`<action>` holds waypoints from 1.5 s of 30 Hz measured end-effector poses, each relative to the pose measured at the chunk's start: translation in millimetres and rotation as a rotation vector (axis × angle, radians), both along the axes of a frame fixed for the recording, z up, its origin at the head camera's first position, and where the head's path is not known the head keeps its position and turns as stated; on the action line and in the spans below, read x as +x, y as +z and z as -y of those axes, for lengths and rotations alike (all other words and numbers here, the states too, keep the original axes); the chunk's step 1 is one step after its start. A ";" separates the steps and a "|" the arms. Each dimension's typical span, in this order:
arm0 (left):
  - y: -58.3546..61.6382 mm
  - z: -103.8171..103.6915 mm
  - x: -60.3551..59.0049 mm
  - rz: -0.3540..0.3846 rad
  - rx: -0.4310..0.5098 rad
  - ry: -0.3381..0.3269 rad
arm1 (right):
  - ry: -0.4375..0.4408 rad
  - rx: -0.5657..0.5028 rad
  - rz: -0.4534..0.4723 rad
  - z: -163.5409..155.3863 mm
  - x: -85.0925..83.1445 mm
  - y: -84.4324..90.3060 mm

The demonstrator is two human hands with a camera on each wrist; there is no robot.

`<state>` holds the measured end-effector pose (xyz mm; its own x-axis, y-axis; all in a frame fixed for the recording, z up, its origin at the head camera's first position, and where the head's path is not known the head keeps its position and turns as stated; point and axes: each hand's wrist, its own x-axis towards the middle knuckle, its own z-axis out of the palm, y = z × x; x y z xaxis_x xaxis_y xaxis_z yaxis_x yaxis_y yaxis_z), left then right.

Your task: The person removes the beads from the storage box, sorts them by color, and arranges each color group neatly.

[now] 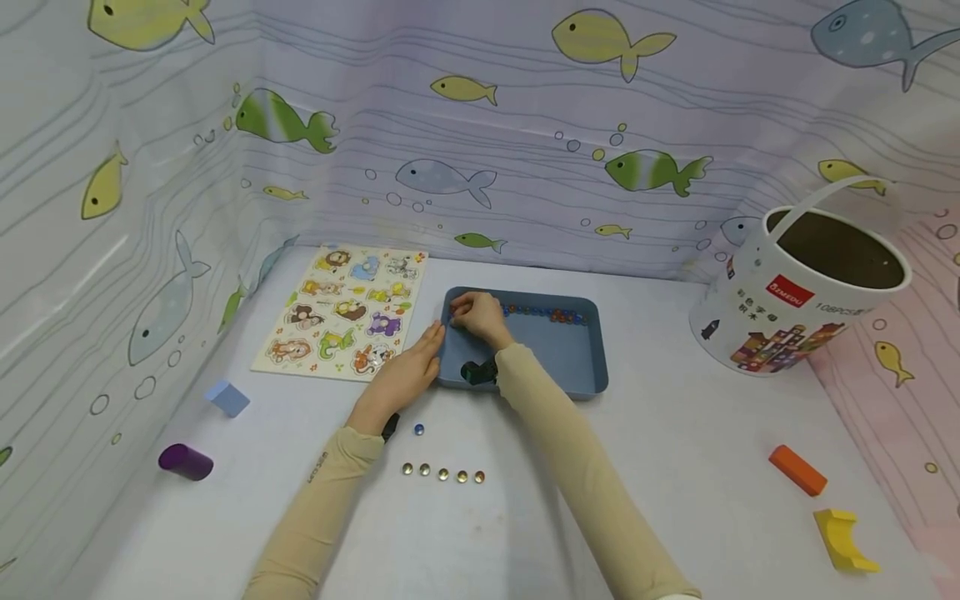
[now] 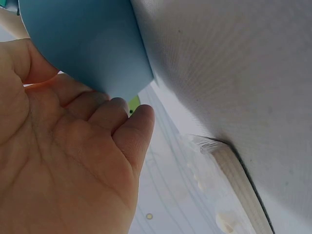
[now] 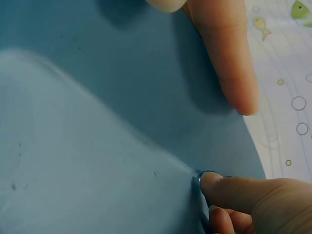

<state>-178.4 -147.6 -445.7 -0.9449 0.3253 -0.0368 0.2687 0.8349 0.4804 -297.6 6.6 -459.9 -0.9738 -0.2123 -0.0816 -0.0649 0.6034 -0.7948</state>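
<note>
Fish-print curtain walls enclose a white tabletop [image 1: 675,467]. At centre sits my blue tray [image 1: 562,354], with a row of coloured glass beads [image 1: 547,314] along its 12 o'clock wall. My right hand [image 1: 478,317] is inside the tray's 10 o'clock corner; the right wrist view shows a fingertip [image 3: 210,181] pressing one bead into the corner, fingers curled, but a true pinch I cannot tell. My left hand [image 1: 408,371] lies with relaxed fingers flat against the tray's outer 9 o'clock wall, gripping nothing. At 6 o'clock from the tray: five gold beads [image 1: 442,473] in a row, one blue bead [image 1: 418,429] above them. Animal puzzle board [image 1: 341,312] at 9 o'clock; white bucket [image 1: 795,292] at 3 o'clock.
</note>
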 end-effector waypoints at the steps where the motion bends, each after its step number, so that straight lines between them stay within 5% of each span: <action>1: -0.5 -0.1 0.3 0.001 0.000 0.002 | 0.004 -0.003 0.002 -0.3 0.1 -0.3; 14: -0.9 -0.1 0.6 0.001 -0.002 0.007 | 0.055 -0.292 0.129 -31.5 5.7 21.7; 21: -0.2 -0.7 -0.4 0.007 -0.008 0.006 | 0.113 -0.413 0.140 -54.4 27.0 40.4; 27: -0.5 0.2 -0.8 0.008 -0.007 0.012 | 0.264 -0.391 0.164 -64.0 60.1 46.8; 33: -1.6 1.0 -1.3 0.003 -0.008 0.014 | 0.520 -0.317 0.200 -62.3 93.4 47.4; 38: -2.1 1.7 -1.2 -0.003 -0.007 0.013 | 0.701 -0.258 0.242 -51.6 114.4 32.9; 45: -2.7 0.6 -0.3 -0.035 -0.008 -0.010 | 0.763 -0.128 0.162 -35.5 123.6 4.6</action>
<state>-178.7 -148.2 -448.4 -0.9424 0.3344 -0.0062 0.2936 0.8360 0.4636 -174.1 42.1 -455.3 -0.5338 -0.8340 -0.1397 -0.3020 0.3423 -0.8897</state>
